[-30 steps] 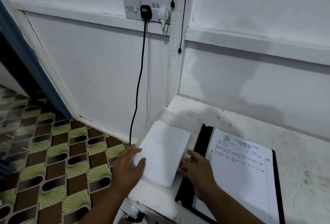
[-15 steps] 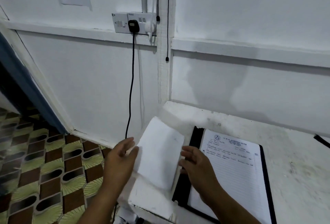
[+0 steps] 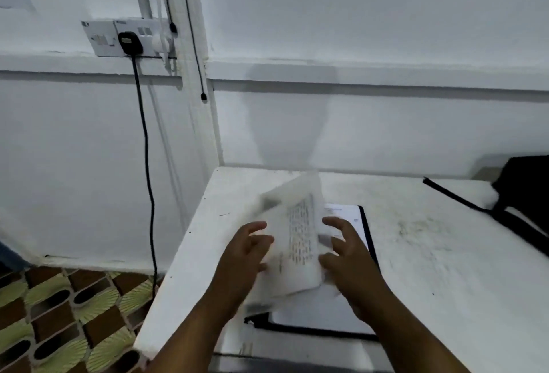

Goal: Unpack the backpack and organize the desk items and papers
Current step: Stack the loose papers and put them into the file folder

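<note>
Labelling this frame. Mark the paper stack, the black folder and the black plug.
paper stack (image 3: 297,239), head view, printed top sheet.
black folder (image 3: 368,233), head view, right edge strip.
black plug (image 3: 129,43), head view, plug body in the wall socket.

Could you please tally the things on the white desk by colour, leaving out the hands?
White: 1, the blurred stack of papers held between the left hand and right hand.
Black: 2, the black folder with its lined pad under the papers, and the black bag with its strap at the desk's far right.
Total: 3.
</note>
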Demonstrator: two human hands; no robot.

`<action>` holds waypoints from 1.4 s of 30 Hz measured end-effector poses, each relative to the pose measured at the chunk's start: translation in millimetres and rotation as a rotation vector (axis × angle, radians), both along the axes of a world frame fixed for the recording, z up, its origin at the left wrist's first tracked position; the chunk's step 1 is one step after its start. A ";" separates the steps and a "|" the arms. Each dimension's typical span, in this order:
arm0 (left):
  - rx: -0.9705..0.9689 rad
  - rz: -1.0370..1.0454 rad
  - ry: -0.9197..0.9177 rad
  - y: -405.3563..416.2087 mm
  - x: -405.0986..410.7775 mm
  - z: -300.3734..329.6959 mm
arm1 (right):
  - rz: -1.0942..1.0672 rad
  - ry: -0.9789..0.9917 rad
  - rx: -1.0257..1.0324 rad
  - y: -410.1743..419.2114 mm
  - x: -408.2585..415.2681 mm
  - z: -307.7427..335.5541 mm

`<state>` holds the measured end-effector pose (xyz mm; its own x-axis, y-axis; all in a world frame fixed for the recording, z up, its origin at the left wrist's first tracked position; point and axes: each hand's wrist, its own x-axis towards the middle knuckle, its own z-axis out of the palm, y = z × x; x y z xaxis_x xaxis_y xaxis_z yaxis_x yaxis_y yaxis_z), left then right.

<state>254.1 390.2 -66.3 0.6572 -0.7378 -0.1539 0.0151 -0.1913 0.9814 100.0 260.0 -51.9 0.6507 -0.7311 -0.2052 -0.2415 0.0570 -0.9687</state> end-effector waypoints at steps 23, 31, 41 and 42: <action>0.223 -0.294 0.043 -72.5 -43.4 -57.6 | -0.249 0.168 0.135 -68.5 -145.2 -64.0; 0.173 -0.396 0.115 -117.9 -123.6 -55.4 | -0.237 -0.137 0.488 -88.3 -248.6 -52.7; -0.132 -0.303 0.172 -185.0 -282.3 -44.6 | -0.641 -0.484 0.468 -87.8 -358.2 -42.2; -0.162 -0.318 0.088 -188.0 -298.0 -41.2 | -0.663 -0.512 0.470 -87.5 -367.4 -39.3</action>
<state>-43.9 202.2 -107.5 0.3802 -0.9227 -0.0639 0.0653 -0.0421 0.9970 -267.5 172.4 -91.2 0.2267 -0.8981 -0.3769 0.4261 0.4394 -0.7908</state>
